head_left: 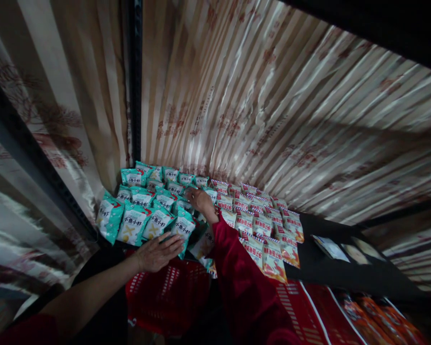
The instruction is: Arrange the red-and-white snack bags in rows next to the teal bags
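Teal-and-white snack bags [132, 223] stand in rows at the left part of a dark shelf. My left hand [160, 253] lies with its fingers stretched out against the lower front of a teal bag [183, 226] in the front row. Farther back, my right hand [201, 200] has its fingers curled down at the top of another teal bag [184, 205], partly covered by the hand. Below the right wrist, a darker, shaded bag [203, 245] leans at the front edge, partly hidden by my sleeve.
Cream-and-red snack bags [253, 249] fill rows to the right. Some flat packets [331, 249] lie on the black shelf [316, 275] beyond. Red baskets [167, 297] stand below, one with orange packages [377, 316]. A dark post [135, 86] and striped curtain [215, 96] bound the back.
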